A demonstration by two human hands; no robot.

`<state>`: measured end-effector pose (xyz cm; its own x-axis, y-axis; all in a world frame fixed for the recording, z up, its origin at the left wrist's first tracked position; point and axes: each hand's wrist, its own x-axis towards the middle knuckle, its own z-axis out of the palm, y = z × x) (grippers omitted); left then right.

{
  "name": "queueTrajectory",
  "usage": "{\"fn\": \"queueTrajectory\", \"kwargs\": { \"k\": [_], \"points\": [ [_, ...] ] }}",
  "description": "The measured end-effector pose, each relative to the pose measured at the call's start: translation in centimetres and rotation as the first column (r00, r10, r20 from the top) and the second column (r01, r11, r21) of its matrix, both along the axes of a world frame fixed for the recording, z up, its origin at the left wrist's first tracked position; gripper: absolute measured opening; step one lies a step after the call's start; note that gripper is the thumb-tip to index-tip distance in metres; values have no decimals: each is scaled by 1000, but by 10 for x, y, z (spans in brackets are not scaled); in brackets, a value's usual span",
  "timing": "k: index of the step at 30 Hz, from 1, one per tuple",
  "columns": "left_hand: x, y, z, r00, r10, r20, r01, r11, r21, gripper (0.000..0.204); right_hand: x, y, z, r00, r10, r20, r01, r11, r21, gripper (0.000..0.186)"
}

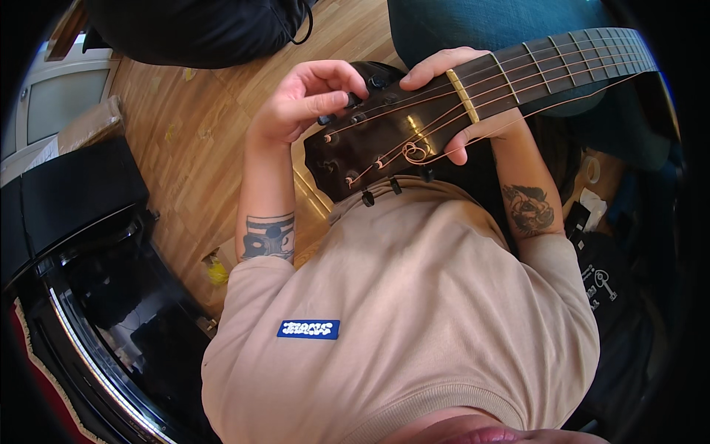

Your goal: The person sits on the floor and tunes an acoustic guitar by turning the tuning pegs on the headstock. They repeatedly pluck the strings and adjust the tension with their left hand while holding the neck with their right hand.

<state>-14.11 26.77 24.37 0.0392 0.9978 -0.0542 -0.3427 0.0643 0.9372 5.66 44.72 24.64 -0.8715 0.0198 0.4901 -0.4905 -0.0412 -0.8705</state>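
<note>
A guitar's dark headstock (336, 159) lies across my front, its fretted neck (562, 63) running off to the upper right. My left hand (307, 100) is closed, thumb and fingers pinching a tuning peg (353, 98) on the headstock's far edge. Just beyond the brass-coloured nut (463, 96), my right hand (489, 127) wraps the neck from beneath, with fingertips showing on both sides. Several copper-coloured strings run from the posts over the nut. One string ends in a loose coil (416, 152) near the headstock's near edge and bows away from the fretboard.
A glossy black piano (126, 296) stands at the left, with a cardboard box (92, 129) behind it. A black rounded bag (200, 29) sits at the top, teal fabric (473, 26) at the upper right. Yellow scraps (215, 270) lie on the wood floor (192, 170).
</note>
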Motion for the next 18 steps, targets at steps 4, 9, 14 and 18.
{"fn": "queueTrajectory", "kwargs": {
  "k": [4,9,14,18],
  "points": [
    [2,2,-5,998,17,-64,-19,1000,-25,16,2,3,-1,1000,24,5,-24,1000,8,78],
    [4,12,-1,995,-5,-105,-5,995,-97,27,-1,4,-1,999,38,-23,-38,999,25,78],
    [4,10,6,993,87,-80,-82,995,65,20,2,0,-2,999,12,46,-10,999,-35,78],
    [-6,-3,5,999,36,-28,-34,997,68,18,1,0,-2,1000,-2,7,2,1000,-18,79]
  ]
}}
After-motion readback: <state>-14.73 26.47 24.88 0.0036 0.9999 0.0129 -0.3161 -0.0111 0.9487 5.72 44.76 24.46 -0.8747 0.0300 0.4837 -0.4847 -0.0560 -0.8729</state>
